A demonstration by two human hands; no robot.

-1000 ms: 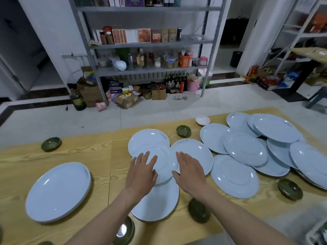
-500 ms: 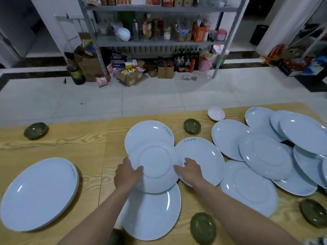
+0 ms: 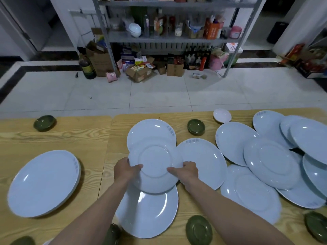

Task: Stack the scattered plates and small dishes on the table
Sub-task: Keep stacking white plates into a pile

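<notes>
My left hand (image 3: 124, 169) and my right hand (image 3: 187, 171) grip opposite edges of an upside-down white plate (image 3: 155, 161) at the table's middle. That plate overlaps a far plate (image 3: 150, 131), a near plate (image 3: 150, 214) and a plate to the right (image 3: 203, 156). A stack of plates (image 3: 42, 183) lies at the left. Several more white plates (image 3: 272, 165) overlap one another at the right. Small green dishes sit at the far left (image 3: 44, 122), far middle (image 3: 196, 127), near middle (image 3: 199, 229) and near right (image 3: 316, 227). A small white dish (image 3: 222, 115) stands by the far edge.
The wooden table (image 3: 58, 140) has a seam left of the middle. Beyond its far edge is a tiled floor with boxes (image 3: 139, 71) and a metal shelf rack (image 3: 169, 38) full of bottles. More green dishes show at the bottom left edge (image 3: 23, 241).
My hands went from lying flat over the plate to gripping its left and right edges with thumbs on top. The view has tilted down and closer to the table.
</notes>
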